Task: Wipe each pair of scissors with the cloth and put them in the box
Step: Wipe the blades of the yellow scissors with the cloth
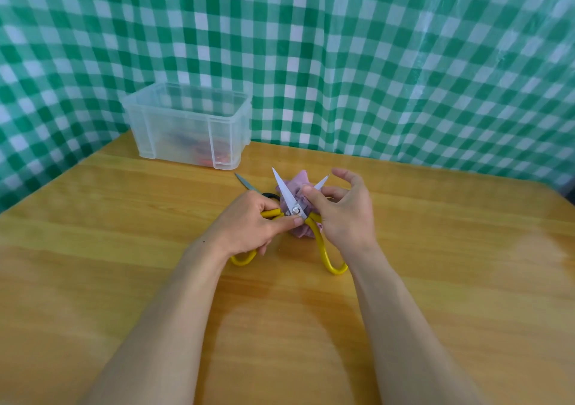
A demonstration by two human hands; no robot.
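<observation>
Yellow-handled scissors (287,196), blades splayed, gripped in left hand (249,225); pink cloth (299,181) pinched by right hand (345,215); box (174,124) at eleven o'clock.

**Both hands meet mid-table**

On my feed, the bare left forearm (174,311) and right forearm (401,317) reach forward and converge. The left hand (249,224) curls round one handle of the yellow scissors (287,196), thumb stretched toward the pivot. The right hand (345,211) pinches the cloth (300,180) between thumb and forefinger, its other fingers raised and loosely spread.
</observation>
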